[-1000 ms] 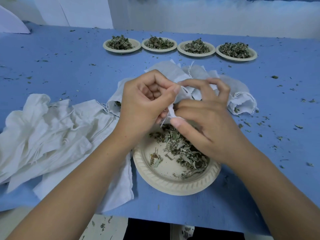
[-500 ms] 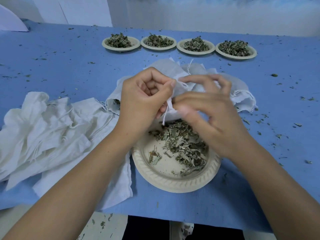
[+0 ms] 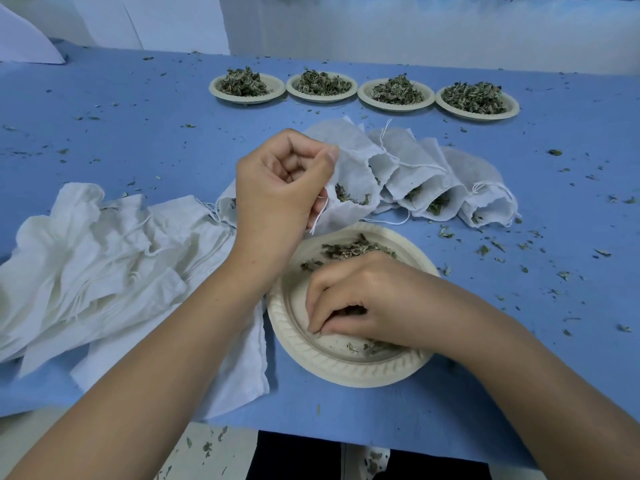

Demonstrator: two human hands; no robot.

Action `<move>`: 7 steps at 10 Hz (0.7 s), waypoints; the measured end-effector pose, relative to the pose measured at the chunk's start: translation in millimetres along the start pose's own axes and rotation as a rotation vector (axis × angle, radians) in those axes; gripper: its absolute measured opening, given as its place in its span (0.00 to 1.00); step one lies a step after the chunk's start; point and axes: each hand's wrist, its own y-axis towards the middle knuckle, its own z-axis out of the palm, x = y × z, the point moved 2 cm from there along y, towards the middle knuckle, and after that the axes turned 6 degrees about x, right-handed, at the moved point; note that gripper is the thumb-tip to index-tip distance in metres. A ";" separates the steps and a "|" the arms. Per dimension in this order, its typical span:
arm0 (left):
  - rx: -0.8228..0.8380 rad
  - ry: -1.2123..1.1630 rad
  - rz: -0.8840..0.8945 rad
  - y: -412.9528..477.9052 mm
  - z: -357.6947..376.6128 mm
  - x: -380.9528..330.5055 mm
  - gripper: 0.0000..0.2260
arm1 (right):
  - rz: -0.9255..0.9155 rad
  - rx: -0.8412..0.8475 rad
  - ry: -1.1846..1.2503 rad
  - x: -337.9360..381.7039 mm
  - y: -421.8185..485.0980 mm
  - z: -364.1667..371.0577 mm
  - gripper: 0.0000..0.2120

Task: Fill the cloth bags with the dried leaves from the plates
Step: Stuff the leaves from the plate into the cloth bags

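Right hand (image 3: 367, 299) on near plate (image 3: 346, 377), fingers curled, gathering dried leaves (image 3: 353, 249). Left hand (image 3: 280, 188) just beyond near plate, pinching mouth of cloth bag (image 3: 349, 181), part-filled. Filled bags (image 3: 460, 181) beyond near plate, rightward; empty bags (image 3: 104, 258) left of it. Risk: one-sided pinch lets mouth sag, brittle flakes miss opening, scatter onto table (image 3: 519, 341).

A makeshift hand-packing workspace: blue-covered table (image 3: 138, 140) against a white wall (image 3: 415, 36), plates (image 3: 247, 101) of dried leaves (image 3: 244, 85), heaped cloth bags (image 3: 104, 271).
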 end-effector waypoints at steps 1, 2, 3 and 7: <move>0.000 -0.001 -0.001 -0.7 0.2 0.0 0.11 | 0.008 -0.099 0.001 0.4 -3.4 -9.3 0.03; 0.003 -0.006 -0.002 -0.9 -0.3 -0.1 0.11 | 0.058 -0.164 -0.002 -3.4 -9.8 -21.7 0.02; 0.007 0.002 0.000 -1.1 -0.1 -0.3 0.10 | 0.160 -0.040 -0.002 -7.5 -12.1 -21.6 0.08; 0.017 -0.011 0.005 -1.5 0.3 -0.5 0.11 | 0.128 -0.035 -0.033 0.5 -4.0 -9.2 0.10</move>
